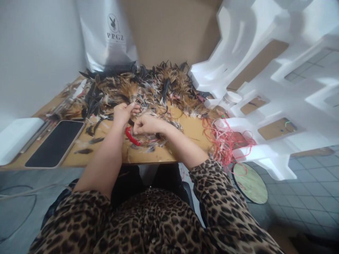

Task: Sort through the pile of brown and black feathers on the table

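My left hand [126, 113] is closed, thumb and fingers pinched together over the pile. A tuft of brown feathers [129, 91] fans out just past its fingertips and seems to be in its grip. Close by on the right, my right hand [148, 124] is curled into a loose fist; whatever its fingers hold is hidden. A curved red object [132, 137], its kind unclear, shows below and beside the right hand's knuckles. Around both hands lie loose brown and black feathers [174, 81], with pale quills and scraps among them.
A dark-screened phone [55, 144] and a white box [19, 139] lie at the table's left. Tangled red strips [225, 141] hang over its right edge, beside white foam packing [265, 134] and a lidded jar [231, 100]. A silvery bag [106, 42] stands behind.
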Action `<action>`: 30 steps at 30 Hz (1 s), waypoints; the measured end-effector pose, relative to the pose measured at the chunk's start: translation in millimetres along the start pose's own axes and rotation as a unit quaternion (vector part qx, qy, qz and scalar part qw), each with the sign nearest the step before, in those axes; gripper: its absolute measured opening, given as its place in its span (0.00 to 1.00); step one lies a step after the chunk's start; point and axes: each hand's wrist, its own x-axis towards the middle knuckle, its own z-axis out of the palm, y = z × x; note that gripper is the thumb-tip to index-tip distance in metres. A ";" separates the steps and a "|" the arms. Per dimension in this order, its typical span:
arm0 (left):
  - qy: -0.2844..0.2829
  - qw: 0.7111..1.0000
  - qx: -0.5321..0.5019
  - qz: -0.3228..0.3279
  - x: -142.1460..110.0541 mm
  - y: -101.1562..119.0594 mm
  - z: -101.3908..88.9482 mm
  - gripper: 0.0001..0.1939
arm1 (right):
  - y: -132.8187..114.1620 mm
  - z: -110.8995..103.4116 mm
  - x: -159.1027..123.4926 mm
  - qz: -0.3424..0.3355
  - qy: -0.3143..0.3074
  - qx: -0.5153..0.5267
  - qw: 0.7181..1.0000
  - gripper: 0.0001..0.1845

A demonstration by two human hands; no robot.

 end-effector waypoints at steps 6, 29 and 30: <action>-0.021 1.000 -0.003 -0.001 -2.1 3.0 1.7 0.08 | 0.7 4.0 -31.0 0.017 -0.039 -0.017 0.999 0.07; -0.069 0.988 -0.125 -0.066 -6.8 12.9 -0.8 0.07 | 23.2 -48.6 -29.0 0.097 0.108 0.293 0.945 0.12; -0.074 0.985 -0.139 -0.065 -6.4 13.2 -1.6 0.07 | 26.9 -49.1 -23.9 0.098 0.121 0.321 0.934 0.12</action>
